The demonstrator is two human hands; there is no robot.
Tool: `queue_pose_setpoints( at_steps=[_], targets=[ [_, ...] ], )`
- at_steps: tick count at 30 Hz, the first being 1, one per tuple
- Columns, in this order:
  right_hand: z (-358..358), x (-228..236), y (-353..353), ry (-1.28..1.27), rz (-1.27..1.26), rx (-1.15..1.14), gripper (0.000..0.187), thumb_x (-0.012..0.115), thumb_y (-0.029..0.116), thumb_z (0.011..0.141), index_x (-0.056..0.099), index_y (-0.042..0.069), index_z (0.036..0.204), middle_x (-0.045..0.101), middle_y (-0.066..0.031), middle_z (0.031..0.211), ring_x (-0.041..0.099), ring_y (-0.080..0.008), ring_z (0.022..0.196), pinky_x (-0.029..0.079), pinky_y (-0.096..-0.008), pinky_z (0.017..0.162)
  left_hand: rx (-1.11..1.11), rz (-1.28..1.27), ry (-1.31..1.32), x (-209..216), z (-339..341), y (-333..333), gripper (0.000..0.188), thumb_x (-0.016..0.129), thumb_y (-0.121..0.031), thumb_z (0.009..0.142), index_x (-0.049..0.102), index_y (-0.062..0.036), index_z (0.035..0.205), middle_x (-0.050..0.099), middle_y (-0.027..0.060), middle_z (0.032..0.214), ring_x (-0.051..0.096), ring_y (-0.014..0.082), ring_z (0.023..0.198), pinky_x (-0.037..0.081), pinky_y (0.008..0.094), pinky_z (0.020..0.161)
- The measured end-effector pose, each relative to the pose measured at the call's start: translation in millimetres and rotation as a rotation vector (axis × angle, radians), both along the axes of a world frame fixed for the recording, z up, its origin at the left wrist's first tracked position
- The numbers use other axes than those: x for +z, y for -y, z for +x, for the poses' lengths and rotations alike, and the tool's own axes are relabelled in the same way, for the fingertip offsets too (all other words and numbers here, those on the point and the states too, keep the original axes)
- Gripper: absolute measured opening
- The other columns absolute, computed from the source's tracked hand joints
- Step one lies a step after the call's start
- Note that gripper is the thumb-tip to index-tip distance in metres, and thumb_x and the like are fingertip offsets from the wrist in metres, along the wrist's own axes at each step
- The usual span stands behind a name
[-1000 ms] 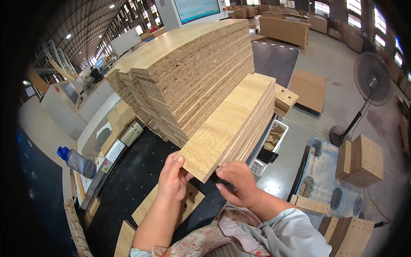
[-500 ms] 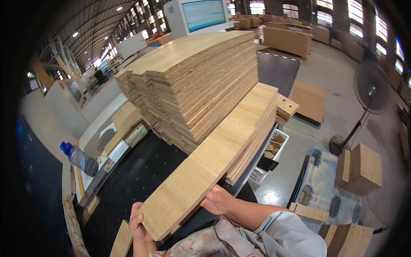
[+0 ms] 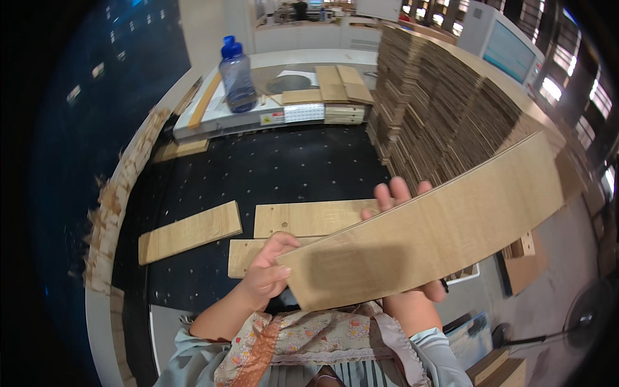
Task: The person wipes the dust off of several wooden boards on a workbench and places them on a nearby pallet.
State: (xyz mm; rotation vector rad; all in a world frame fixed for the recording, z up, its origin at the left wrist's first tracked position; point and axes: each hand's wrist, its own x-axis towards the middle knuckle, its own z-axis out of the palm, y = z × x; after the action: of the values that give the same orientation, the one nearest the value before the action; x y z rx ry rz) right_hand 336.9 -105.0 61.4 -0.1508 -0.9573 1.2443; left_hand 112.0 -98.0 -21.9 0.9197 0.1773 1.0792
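Note:
A long pale wooden board (image 3: 425, 226) is held up in front of me, tilted with its right end higher. My left hand (image 3: 265, 274) pinches its left end, thumb on the near face. Behind the board passes my right hand (image 3: 394, 192); its fingertips show over the top edge and its wrist below, while the palm is hidden. Beyond my hands, a drilled wooden board (image 3: 309, 216) lies on the black perforated table (image 3: 296, 158), with a second drilled board (image 3: 240, 258) nearer me, partly covered. To the left lies a short wooden board (image 3: 190, 232).
A tall stack of panels (image 3: 438, 109) rises at the right of the table. At the back, a blue-capped bottle (image 3: 237, 77) and short wood pieces (image 3: 335, 87) stand on a white machine ledge. A monitor (image 3: 506, 48) and a floor fan (image 3: 583, 316) are to the right.
My view has swung left onto the tabletop. The board has come away from the pile by the tall stack and is now lifted in both hands. My right hand has shifted behind it.

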Motion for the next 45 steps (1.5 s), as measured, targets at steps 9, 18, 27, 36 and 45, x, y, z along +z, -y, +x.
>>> queue_pose_setpoints(
  at_steps=[9,18,27,36,45],
  targets=[
    [-23,7,-30,0.184,0.017,-0.046,0.118,0.077,0.061,0.062,0.020,-0.002,0.144,0.034,-0.0294,0.140,0.045,-0.0392,0.124,0.040,-0.0515,0.103,-0.094,-0.353,0.075,-35,15,0,0.044,0.056,-0.002,0.088,0.041,-0.0053,0.130,0.050,0.0110,0.127,0.048,0.0215,0.120,0.040,0.0355,0.100],
    [-68,-2,-61,0.400,-0.300,0.079,0.093,0.075,0.026,0.076,0.019,0.007,0.147,0.041,-0.0130,0.128,0.041,-0.0224,0.118,0.037,-0.0375,0.099,0.423,0.333,-0.358,8,29,-23,0.093,0.077,-0.013,0.072,0.021,-0.0039,0.146,0.040,0.0097,0.140,0.037,0.0229,0.132,0.033,0.0350,0.107],
    [-55,-22,-95,0.174,-0.567,0.415,0.071,0.059,0.051,0.088,0.039,0.002,0.135,0.059,-0.0176,0.114,0.064,-0.0256,0.098,0.056,-0.0393,0.081,0.066,-0.269,-0.122,14,-13,-26,0.094,0.079,-0.029,0.063,0.034,-0.0003,0.140,0.047,0.0171,0.134,0.052,0.0295,0.120,0.044,0.0430,0.101],
    [-29,-57,-98,-0.064,-0.521,0.831,0.106,0.046,0.085,0.070,0.025,0.015,0.147,0.046,-0.0282,0.131,0.056,-0.0548,0.100,0.041,-0.0757,0.074,-0.097,-0.289,0.022,7,-17,-25,0.105,0.086,-0.040,0.058,0.034,0.0028,0.139,0.046,0.0185,0.134,0.052,0.0321,0.119,0.045,0.0457,0.099],
    [-19,-63,-83,-0.131,-0.375,0.895,0.107,0.051,0.083,0.068,0.029,0.011,0.144,0.050,-0.0238,0.127,0.059,-0.0477,0.099,0.046,-0.0687,0.076,-0.150,-0.253,0.027,-1,-16,-22,0.116,0.089,-0.043,0.053,0.031,0.0046,0.141,0.041,0.0203,0.139,0.047,0.0325,0.124,0.045,0.0439,0.100]
  ],
)
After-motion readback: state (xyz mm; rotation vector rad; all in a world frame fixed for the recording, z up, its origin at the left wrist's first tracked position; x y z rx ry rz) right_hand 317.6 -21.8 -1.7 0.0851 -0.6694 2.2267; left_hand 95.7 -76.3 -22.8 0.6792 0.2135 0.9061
